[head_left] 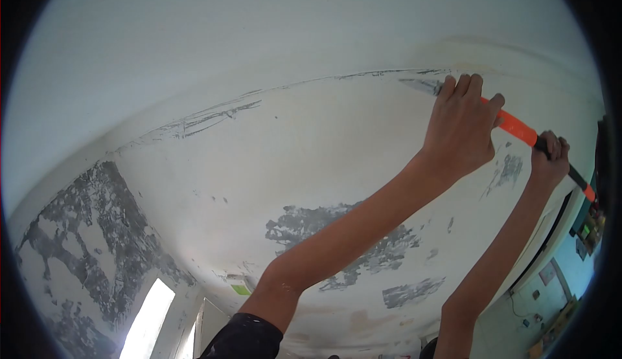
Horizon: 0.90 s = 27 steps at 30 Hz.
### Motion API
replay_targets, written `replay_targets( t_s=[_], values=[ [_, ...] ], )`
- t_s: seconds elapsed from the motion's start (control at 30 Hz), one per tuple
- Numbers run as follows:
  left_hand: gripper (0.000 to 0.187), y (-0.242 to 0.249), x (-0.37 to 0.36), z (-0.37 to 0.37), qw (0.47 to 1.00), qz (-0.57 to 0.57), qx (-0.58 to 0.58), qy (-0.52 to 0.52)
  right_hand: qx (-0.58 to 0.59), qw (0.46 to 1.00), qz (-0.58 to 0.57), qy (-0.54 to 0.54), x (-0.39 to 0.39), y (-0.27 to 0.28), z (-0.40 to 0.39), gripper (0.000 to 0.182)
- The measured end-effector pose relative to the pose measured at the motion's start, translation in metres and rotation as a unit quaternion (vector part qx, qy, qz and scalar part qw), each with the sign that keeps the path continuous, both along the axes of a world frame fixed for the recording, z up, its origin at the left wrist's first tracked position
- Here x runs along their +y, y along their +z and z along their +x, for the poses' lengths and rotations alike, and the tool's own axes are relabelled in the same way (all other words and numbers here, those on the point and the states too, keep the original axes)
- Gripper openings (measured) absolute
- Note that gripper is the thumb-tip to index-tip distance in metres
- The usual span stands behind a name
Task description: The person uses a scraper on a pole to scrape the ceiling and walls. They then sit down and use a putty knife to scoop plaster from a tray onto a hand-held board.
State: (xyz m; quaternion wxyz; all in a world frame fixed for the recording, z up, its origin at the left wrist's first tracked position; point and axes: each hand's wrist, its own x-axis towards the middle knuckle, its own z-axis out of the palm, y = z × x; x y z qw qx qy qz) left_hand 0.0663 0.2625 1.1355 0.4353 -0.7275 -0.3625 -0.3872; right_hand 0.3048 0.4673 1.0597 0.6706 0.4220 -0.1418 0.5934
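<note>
A long-handled scraper (516, 126) with an orange and black handle slants across the upper right of the head view. My left hand (461, 119) is wrapped round the handle close behind the metal blade (421, 86). Farther down, on the black section, my right hand (551, 158) also grips it. The blade lies against the white wall (324, 139), just under the dark scraped line (382, 73) along the ceiling edge. Both arms are raised, and my left palm is hidden.
Grey bare patches (311, 223) show through the wall's white coat. The left wall (91, 236) is heavily stripped, with a bright window opening (149, 317) below. At lower right, several small items lie on a pale floor (512, 333) past a doorway edge.
</note>
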Motion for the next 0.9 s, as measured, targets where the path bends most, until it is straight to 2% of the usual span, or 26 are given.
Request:
replay_targets(
  t_s=[0.03,0.07,0.13,0.23,0.47,0.7,0.8,0.9],
  values=[
    [0.009,0.004,0.008,0.002,1.000,0.008,0.003,0.002,0.008,0.998,-0.062,0.007,0.004,0.011,0.001,0.025],
    [0.009,0.007,0.015,0.002,1.000,0.018,0.005,0.002,0.006,0.998,-0.059,0.005,0.009,0.018,-0.003,0.025],
    [0.008,0.017,0.021,-0.005,1.000,0.023,0.002,0.002,0.031,0.991,-0.128,0.029,0.004,0.033,-0.021,0.025],
    [0.008,0.016,0.025,-0.009,1.000,0.025,-0.003,0.013,0.005,0.989,-0.145,0.024,0.004,0.040,-0.034,0.025],
    [0.009,0.007,0.038,-0.009,0.999,0.034,-0.032,0.005,-0.011,0.992,-0.127,-0.020,0.014,0.046,-0.026,0.026],
    [0.009,0.015,0.036,-0.018,0.999,0.041,-0.018,0.006,0.006,0.997,-0.081,-0.007,0.021,0.051,-0.031,0.026],
    [0.008,0.016,0.025,-0.029,0.996,0.078,-0.036,-0.021,-0.010,0.998,-0.058,0.022,-0.004,0.066,-0.056,0.023],
    [0.007,0.016,0.020,-0.035,0.997,0.074,-0.037,-0.008,0.017,0.994,-0.104,0.007,-0.017,0.069,-0.059,0.023]
  ],
)
